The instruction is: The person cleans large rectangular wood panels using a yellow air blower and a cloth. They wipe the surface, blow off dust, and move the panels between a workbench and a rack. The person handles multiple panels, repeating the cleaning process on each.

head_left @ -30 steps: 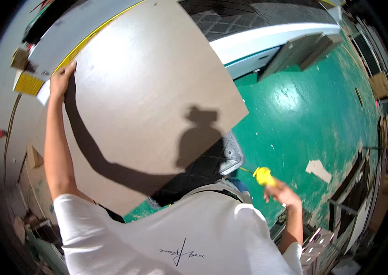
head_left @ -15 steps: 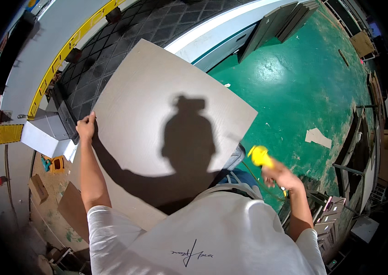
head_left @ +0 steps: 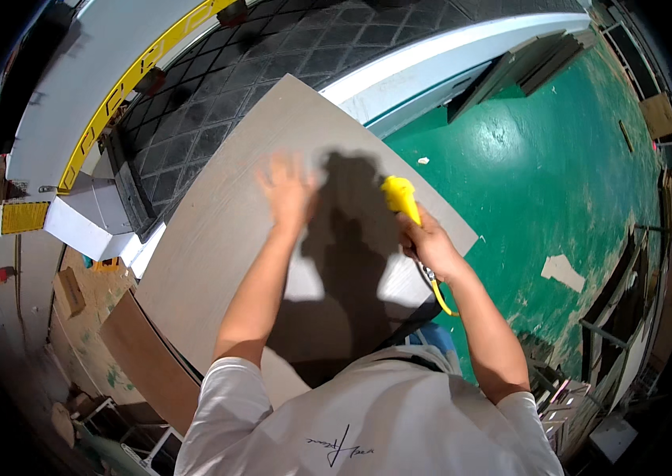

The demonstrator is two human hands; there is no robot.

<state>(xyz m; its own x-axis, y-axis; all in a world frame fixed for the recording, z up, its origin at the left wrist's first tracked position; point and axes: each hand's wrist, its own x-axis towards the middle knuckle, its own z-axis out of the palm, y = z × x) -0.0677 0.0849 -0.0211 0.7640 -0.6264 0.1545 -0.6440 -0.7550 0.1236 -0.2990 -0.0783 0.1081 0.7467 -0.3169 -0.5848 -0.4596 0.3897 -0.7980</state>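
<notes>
A large grey-beige flat panel lies tilted in front of me, with my shadow across its middle and right. My left hand is over the panel, fingers spread and slightly blurred; whether it touches the surface I cannot tell. In my right hand is a yellow air blow gun, held above the panel's right side. A yellow hose runs down from the bottom of its handle.
Beyond the panel is a black padded machine bed with a yellow rail on its left. Dark boards lean at the far right over a green floor. A brown panel lies at the lower left.
My left hand has let go of the panel's left edge and moved right, over its face. The right hand has brought the blow gun left and up, over the panel.
</notes>
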